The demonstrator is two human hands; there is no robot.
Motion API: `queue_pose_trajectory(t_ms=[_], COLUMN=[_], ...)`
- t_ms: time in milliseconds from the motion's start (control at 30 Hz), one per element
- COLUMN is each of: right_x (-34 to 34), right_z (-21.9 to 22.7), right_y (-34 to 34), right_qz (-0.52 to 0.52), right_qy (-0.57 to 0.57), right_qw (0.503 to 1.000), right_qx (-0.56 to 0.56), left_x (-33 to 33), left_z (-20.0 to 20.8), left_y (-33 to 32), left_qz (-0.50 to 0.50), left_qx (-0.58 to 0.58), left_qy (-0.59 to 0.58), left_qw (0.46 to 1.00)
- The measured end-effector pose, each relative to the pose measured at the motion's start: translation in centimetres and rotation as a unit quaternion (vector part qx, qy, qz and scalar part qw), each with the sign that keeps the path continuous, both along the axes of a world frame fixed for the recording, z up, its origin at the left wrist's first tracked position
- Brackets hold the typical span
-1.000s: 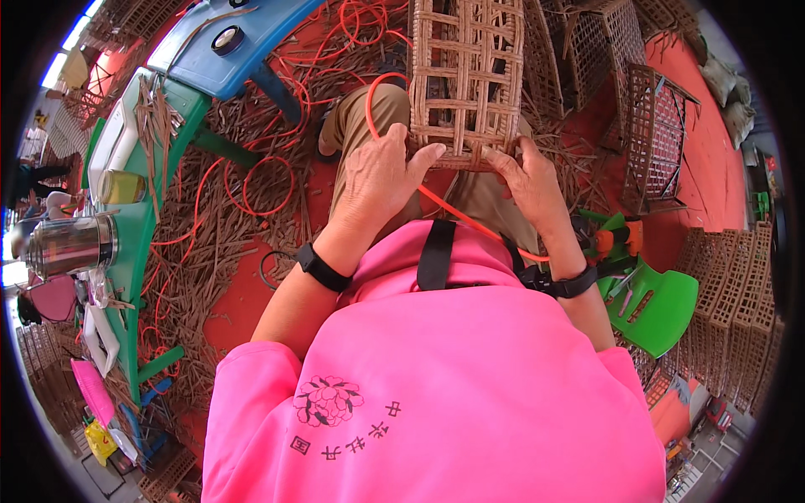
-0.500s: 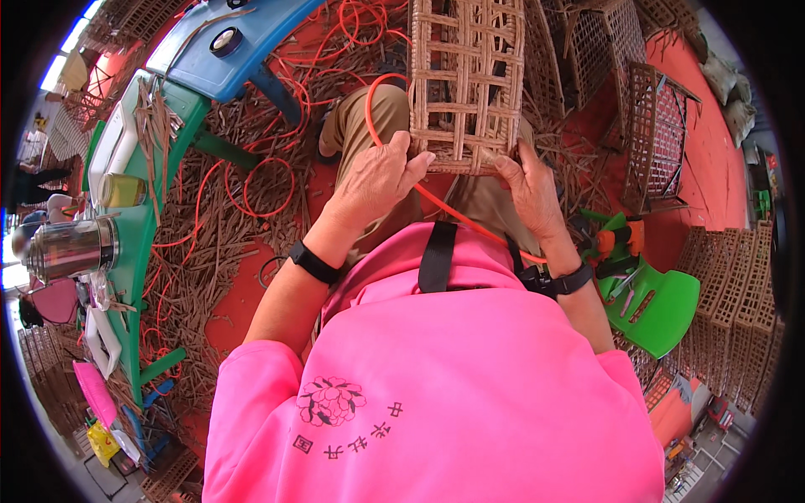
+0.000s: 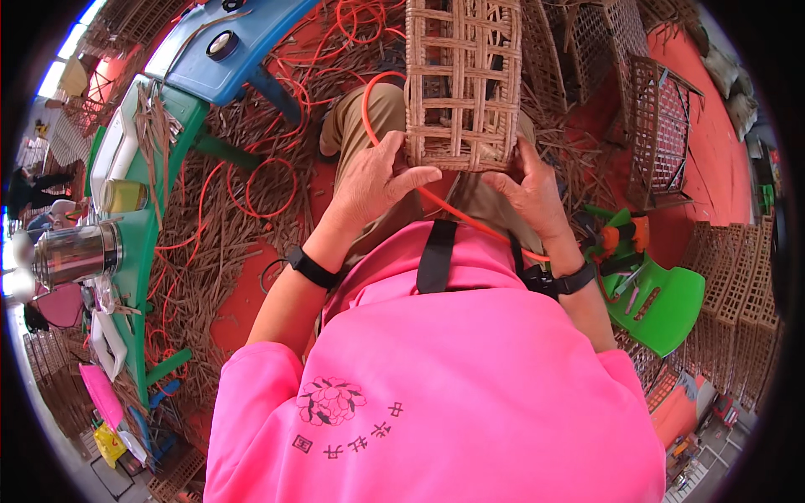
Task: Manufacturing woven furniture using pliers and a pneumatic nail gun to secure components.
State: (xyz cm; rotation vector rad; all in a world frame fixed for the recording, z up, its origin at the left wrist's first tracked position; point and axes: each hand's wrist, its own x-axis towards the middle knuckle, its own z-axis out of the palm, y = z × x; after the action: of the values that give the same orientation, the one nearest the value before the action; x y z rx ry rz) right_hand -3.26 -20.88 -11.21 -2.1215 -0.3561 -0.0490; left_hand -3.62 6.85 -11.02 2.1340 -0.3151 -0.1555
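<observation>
A brown woven basket with an open lattice is held up in front of me, above my knees; its far end runs out of the picture. At its near left corner, my left hand grips the side, fingers mostly hidden behind the weave and thumb pointing inward just below the near edge. My right hand has hold of the near right corner, its thumb also just under that edge. An orange air hose passes between my wrists and beneath the basket toward my right hip.
Dry strips of weaving material litter the red floor on the left. A green bench there carries a metal jug, beside a blue stool. To my right stand a green chair with tools and stacked woven frames.
The basket has shifted slightly left. Both thumbs have come off its near edge and now lie just below it, spread farther from the fingers.
</observation>
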Motion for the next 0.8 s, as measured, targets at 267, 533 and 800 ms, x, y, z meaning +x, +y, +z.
queue_pose_trajectory(t_ms=[267, 533, 800], right_x=[0.3, 0.2, 1.8], right_z=[0.4, 1.6, 1.9], right_y=[-1.0, -1.4, -0.3], right_qz=[0.012, 0.044, -0.036], right_qy=[0.074, 0.176, 0.004], right_qw=[0.997, 0.978, 0.994], right_qx=[0.032, 0.104, -0.1], left_x=[0.1, 0.1, 0.0], left_z=[-0.3, -1.5, -0.8], left_y=[-0.2, 0.5, 0.0], left_qz=[-0.021, -0.03, -0.022], left_qx=[0.041, 0.021, -0.026], left_qy=[-0.159, -0.11, -0.081], left_qw=[0.986, 0.993, 0.996])
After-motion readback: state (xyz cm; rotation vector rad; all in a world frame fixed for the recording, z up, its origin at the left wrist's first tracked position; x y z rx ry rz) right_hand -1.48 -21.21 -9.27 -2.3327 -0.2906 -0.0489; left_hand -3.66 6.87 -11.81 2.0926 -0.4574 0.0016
